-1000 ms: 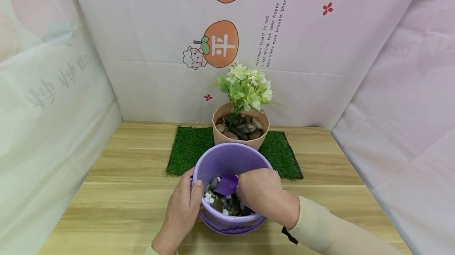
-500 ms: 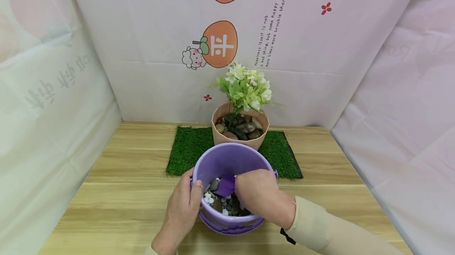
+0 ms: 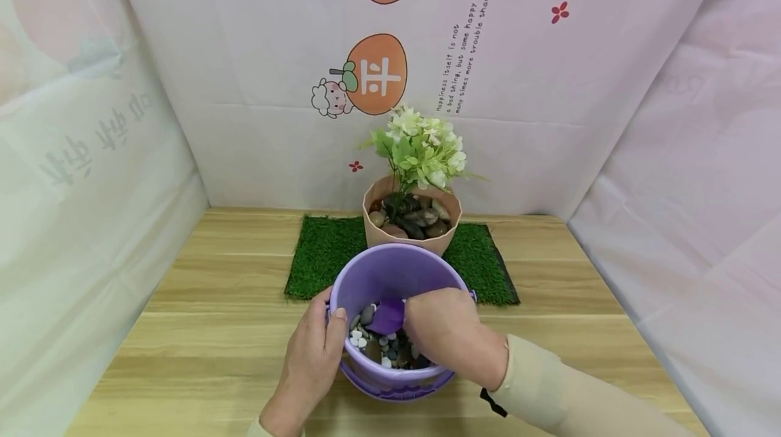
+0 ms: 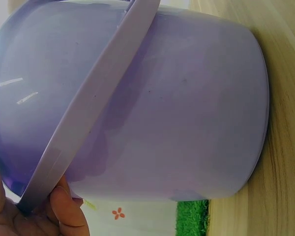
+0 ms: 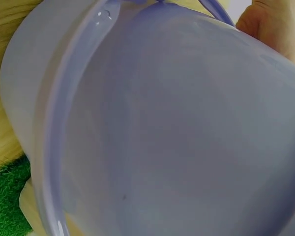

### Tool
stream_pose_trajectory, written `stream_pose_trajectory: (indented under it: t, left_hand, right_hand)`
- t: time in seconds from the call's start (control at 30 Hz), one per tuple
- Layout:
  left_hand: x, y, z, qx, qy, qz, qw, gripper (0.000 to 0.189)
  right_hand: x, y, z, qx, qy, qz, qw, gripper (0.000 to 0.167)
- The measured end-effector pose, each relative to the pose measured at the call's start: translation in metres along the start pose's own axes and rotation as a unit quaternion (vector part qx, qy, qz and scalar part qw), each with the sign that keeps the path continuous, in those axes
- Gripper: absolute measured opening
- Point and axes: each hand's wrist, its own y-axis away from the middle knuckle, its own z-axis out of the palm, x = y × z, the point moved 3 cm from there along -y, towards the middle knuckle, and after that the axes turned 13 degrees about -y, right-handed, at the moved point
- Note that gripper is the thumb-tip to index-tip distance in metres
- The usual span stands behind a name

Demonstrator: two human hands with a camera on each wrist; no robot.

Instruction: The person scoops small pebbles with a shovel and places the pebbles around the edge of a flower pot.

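A purple bucket point(image 3: 396, 267) stands on the wooden table. My left hand point(image 3: 311, 349) grips its left rim, thumb over the edge. In the left wrist view, those fingers point(image 4: 69, 211) lie by the end of the bucket's handle point(image 4: 88, 113), which hangs down the side. My right hand point(image 3: 448, 332) reaches over the right rim into the bucket, its fingers largely hidden. It holds a purple scoop point(image 3: 387, 317), whose blade lies among stones. Grey, brown and white pebbles point(image 3: 367, 315) cover the bottom. Only the bucket's outer wall point(image 5: 187, 123) fills most of the right wrist view.
Right behind the bucket stands a pink flowerpot point(image 3: 411, 244) with larger stones and an artificial white-flowered plant point(image 3: 421, 149). A green turf mat point(image 3: 326, 257) lies under the pot. Printed white cloth point(image 3: 262, 159) encloses the back and sides of the table point(image 3: 213, 328).
My right hand has shifted very slightly left inside the bucket, and the scoop blade with it. The left hand and the bucket stay in place.
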Motion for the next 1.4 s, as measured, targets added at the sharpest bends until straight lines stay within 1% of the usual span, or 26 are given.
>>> stream_pose_trajectory:
  t: [0.07, 0.17, 0.3, 0.43, 0.5, 0.6, 0.67, 0.73, 0.83, 0.93, 1.1, 1.17, 1.27, 1.4]
  left_hand:
    - [-0.0003, 0.0001, 0.0001, 0.001, 0.000, 0.001, 1.0000, 0.044]
    - [-0.0007, 0.0001, 0.0001, 0.004, -0.001, 0.003, 1.0000, 0.043]
    - [-0.0010, -0.0002, -0.0001, 0.005, -0.002, 0.003, 1.0000, 0.043]
    - [-0.0006, -0.0004, 0.0000, 0.002, -0.002, 0.001, 1.0000, 0.043]
    - [-0.0003, -0.0001, 0.0000, 0.000, -0.002, -0.001, 1.0000, 0.043]
    - [0.0000, 0.0002, -0.0003, -0.001, -0.001, -0.003, 1.0000, 0.044]
    - [0.0000, 0.0002, -0.0007, -0.001, -0.002, -0.002, 1.0000, 0.044]
    - [0.0005, 0.0000, -0.0009, -0.001, -0.002, 0.001, 1.0000, 0.044]
    - [0.0009, 0.0000, -0.0012, 0.001, -0.003, 0.005, 1.0000, 0.044]
    - [0.0004, -0.0002, -0.0006, -0.002, -0.002, 0.000, 1.0000, 0.044]
    - [-0.0010, 0.0000, -0.0001, -0.006, 0.000, -0.009, 0.9999, 0.044]
    - [-0.0013, 0.0002, 0.0000, -0.006, 0.000, -0.008, 0.9999, 0.043]
    - [-0.0013, 0.0005, 0.0003, -0.005, 0.001, -0.006, 1.0000, 0.043]
    - [-0.0010, 0.0000, 0.0006, -0.003, 0.001, -0.003, 1.0000, 0.043]
  right_hand:
    - [-0.0019, -0.0015, 0.0027, -0.029, -0.003, 0.003, 0.9996, 0.051]
    - [-0.0048, -0.0025, 0.0039, -0.060, -0.008, 0.000, 0.9982, 0.042]
    - [-0.0073, -0.0016, 0.0006, -0.078, -0.024, -0.021, 0.9965, 0.026]
    - [-0.0079, -0.0014, -0.0023, -0.094, -0.049, -0.037, 0.9937, 0.018]
    - [-0.0078, -0.0019, -0.0026, -0.109, -0.058, -0.030, 0.9919, 0.014]
    - [-0.0076, -0.0036, -0.0012, -0.137, -0.063, -0.005, 0.9886, 0.008]
    - [-0.0073, -0.0046, 0.0000, -0.147, -0.061, 0.011, 0.9871, 0.010]
    - [-0.0072, -0.0049, 0.0008, -0.149, -0.059, 0.018, 0.9869, 0.011]
    - [-0.0077, -0.0044, 0.0011, -0.139, -0.060, 0.015, 0.9884, 0.009]
    - [-0.0083, -0.0036, 0.0006, -0.128, -0.062, 0.011, 0.9898, 0.011]
    - [-0.0082, -0.0021, -0.0013, -0.108, -0.054, 0.000, 0.9927, 0.011]
    - [-0.0074, -0.0014, -0.0024, -0.098, -0.050, -0.006, 0.9939, 0.013]
    - [-0.0053, -0.0004, -0.0038, -0.091, -0.056, -0.011, 0.9942, 0.022]
    - [-0.0015, -0.0002, -0.0043, -0.096, -0.082, -0.007, 0.9920, 0.025]
